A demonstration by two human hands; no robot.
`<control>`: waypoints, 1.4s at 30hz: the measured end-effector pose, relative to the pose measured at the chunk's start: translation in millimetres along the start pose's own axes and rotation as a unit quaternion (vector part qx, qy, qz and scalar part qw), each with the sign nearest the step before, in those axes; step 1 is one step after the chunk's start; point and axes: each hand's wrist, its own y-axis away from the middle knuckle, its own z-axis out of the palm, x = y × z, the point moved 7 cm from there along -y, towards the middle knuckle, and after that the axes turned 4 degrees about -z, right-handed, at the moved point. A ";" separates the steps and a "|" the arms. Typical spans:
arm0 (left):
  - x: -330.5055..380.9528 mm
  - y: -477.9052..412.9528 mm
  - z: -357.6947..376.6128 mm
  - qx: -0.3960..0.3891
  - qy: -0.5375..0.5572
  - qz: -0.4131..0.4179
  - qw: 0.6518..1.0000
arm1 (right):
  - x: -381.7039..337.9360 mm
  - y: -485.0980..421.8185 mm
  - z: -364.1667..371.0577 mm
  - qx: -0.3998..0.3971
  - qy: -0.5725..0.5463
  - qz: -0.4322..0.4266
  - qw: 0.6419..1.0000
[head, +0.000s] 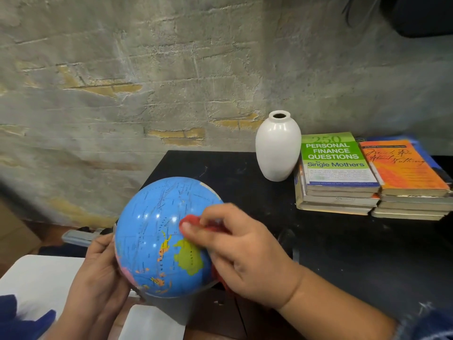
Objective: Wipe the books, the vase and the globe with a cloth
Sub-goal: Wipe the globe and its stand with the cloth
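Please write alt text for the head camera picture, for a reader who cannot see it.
The right hand presses a red cloth on a blue globe, which the left hand holds from the side. Behind, on a black table, stand a white vase and two stacks of books.

Right hand (247, 261) bare; blue sleeve (429, 325) behind

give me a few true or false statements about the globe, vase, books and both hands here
1. The right hand presses a red cloth against the globe. True.
2. The books lie in two stacks beside the vase. True.
3. The left hand rests on the books. False: it holds the globe's side.
4. The vase lies on its side. False: it stands upright on the black table.
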 end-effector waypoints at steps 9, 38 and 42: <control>2.8 -5.2 2.8 -0.008 -0.008 0.012 1.000 | 23.4 -8.6 -6.9 0.050 -0.006 0.160 0.986; 7.5 2.2 17.1 0.018 0.011 0.006 1.000 | -7.7 -14.8 -4.2 -0.076 0.064 -0.041 0.994; 10.6 4.0 18.6 -0.001 0.014 0.009 1.000 | -14.9 -5.6 5.5 -0.124 0.073 -0.112 0.983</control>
